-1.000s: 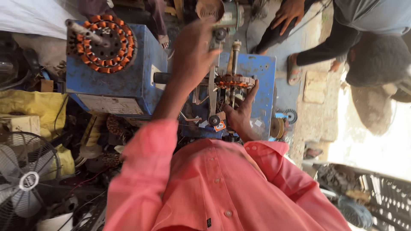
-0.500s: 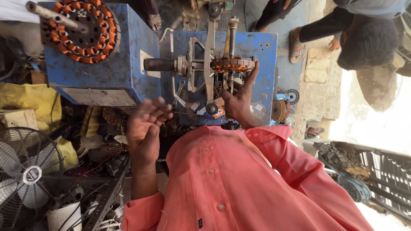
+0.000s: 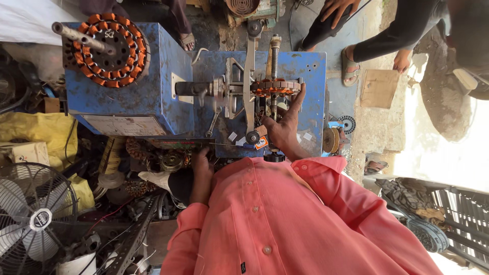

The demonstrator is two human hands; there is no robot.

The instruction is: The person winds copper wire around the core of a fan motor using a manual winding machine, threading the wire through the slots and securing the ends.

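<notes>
At the blue winder's spindle, right hand (image 3: 283, 130) on the stator, left hand (image 3: 202, 170) down in the clutter.

Right hand is open, fingers spread and pressed against the copper-wound stator (image 3: 275, 86), not closed round it; stator touches the fingertips, lying directly past them, away from the body. Stator sits on the winding machine (image 3: 310, 97), its stack running along the horizontal shaft (image 3: 204, 89) that leads toward the blue box (image 3: 132, 99). Left hand is well apart from the stator, low beside the pink shirt (image 3: 285, 224), on a dark round part among scrap coils; grip state I cannot tell. Right hand is clearly the nearer one. Second stator (image 3: 109, 51) sits on the box's far face; table fan (image 3: 30, 219) off to the side.
</notes>
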